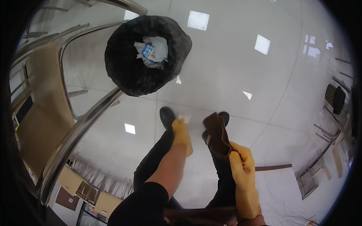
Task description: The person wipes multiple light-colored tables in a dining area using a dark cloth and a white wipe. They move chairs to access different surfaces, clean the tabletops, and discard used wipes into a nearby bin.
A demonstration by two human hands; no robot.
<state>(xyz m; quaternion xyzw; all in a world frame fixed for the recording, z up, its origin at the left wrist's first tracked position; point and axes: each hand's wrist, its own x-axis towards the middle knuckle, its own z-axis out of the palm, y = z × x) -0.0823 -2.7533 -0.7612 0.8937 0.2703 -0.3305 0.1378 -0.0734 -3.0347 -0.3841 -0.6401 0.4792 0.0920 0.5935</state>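
My right hand (242,163), in a yellow glove, grips one end of a folded dark brown cloth (217,134), which hangs out over my foot. My left hand (179,128), gloved in yellow too, is slightly blurred beside my other black shoe; whether its fingers are apart cannot be told, and no object shows in it. Beyond it stands a round bin lined with a black plastic bag (121,65). Crumpled white paper and a blue-and-white wrapper (154,52) lie inside the bag.
A beige table (42,104) with a curved metal frame (93,106) runs along the left. Stacked chairs (109,202) stand at the lower left, with more chairs (325,134) at the far right, one bearing a dark item. Shiny light tiles cover the floor (220,70).
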